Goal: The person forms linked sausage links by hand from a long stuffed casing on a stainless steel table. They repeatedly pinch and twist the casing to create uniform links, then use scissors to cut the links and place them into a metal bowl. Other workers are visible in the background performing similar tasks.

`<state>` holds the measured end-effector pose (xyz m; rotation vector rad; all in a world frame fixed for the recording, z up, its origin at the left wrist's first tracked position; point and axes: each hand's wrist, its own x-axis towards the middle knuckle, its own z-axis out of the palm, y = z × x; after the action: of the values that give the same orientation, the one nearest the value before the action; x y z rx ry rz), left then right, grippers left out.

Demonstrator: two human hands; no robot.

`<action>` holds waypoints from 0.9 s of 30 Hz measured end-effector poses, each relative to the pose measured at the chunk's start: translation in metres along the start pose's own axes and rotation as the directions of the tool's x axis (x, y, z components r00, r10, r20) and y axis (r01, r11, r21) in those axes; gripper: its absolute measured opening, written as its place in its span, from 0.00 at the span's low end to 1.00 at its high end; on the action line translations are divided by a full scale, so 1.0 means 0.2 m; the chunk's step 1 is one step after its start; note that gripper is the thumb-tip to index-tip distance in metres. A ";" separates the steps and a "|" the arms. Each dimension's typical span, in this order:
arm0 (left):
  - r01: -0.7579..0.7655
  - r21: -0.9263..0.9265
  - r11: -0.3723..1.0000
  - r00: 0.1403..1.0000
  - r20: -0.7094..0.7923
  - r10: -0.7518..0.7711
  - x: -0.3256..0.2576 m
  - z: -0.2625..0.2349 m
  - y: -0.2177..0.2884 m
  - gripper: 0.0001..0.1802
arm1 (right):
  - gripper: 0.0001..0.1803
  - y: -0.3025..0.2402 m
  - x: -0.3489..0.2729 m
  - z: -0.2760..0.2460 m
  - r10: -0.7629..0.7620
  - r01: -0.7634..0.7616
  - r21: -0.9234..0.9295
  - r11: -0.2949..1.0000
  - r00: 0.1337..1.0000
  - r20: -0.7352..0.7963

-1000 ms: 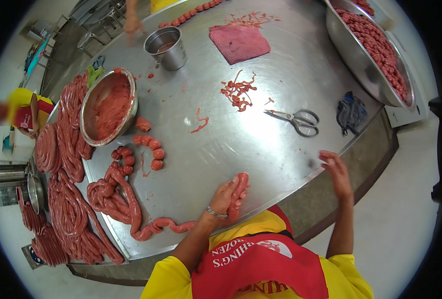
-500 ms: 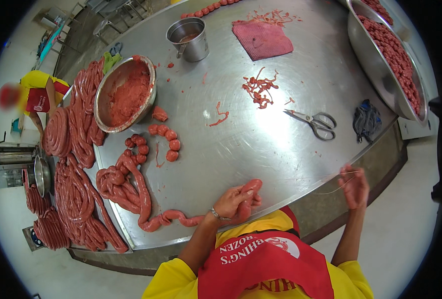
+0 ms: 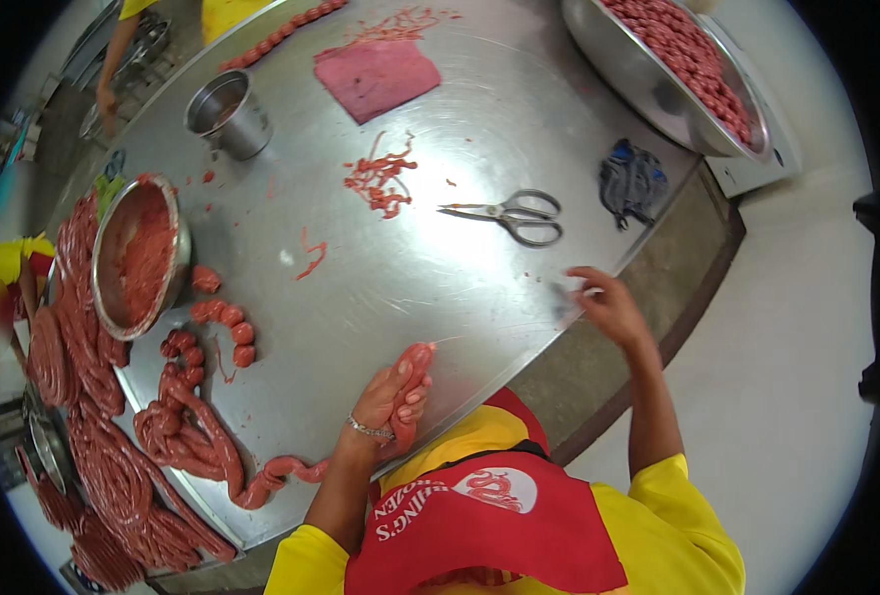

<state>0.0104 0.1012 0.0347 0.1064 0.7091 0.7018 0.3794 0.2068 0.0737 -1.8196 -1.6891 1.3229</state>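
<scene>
- You are tying off a link: your left hand (image 3: 392, 395) grips the end of the sausage rope (image 3: 261, 476) at the near edge of the counter (image 3: 440, 278), while a thin string, barely visible, runs from it toward your right hand (image 3: 608, 305).
- Next, I judge, you need to keep that string taut and cinch it around the casing.
- Left fingers (image 3: 405, 382) are curled snugly around the sausage end.
- Right fingers (image 3: 584, 288) look pinched on the string, right of the sausage end and below the scissors (image 3: 511, 214).
</scene>
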 end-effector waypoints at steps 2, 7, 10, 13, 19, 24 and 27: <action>-0.061 0.026 0.998 0.996 -0.062 0.063 -0.01 0.07 -0.01 0.27 | 0.29 -0.21 -0.02 0.17 -0.028 0.051 -0.118 0.992 0.981 0.190; -0.093 0.175 0.980 0.995 -0.014 0.097 0.01 0.08 -0.05 0.20 | 0.35 -0.39 0.09 0.32 -0.025 0.141 -0.463 0.875 0.969 0.247; -0.126 0.340 0.932 0.991 0.011 0.130 0.04 0.05 -0.03 0.19 | 0.45 -0.47 0.19 0.43 -0.084 0.144 -0.593 0.792 0.988 0.128; -0.144 0.404 0.903 0.981 -0.061 0.184 0.07 0.05 -0.03 0.18 | 0.45 -0.59 0.05 0.72 -0.186 0.427 -0.566 0.705 0.882 0.434; -0.125 0.395 0.910 0.942 -0.242 0.234 0.06 -0.02 -0.05 0.19 | 0.32 -0.48 -0.40 0.62 -0.383 0.490 -0.263 0.831 0.847 0.368; -0.098 0.305 0.947 0.961 -0.218 0.169 0.06 -0.01 -0.05 0.19 | 0.07 -0.31 -0.49 0.24 -0.463 0.249 0.794 0.555 0.885 0.045; -0.048 0.244 0.969 0.976 -0.195 0.097 0.06 0.00 -0.05 0.18 | 0.11 -0.07 -0.57 0.02 -0.274 0.068 0.998 -0.002 0.959 -0.066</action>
<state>0.0225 0.1007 0.0254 0.2840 0.9918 0.7021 0.3825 0.1052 0.1265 -0.5347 -0.4280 1.7962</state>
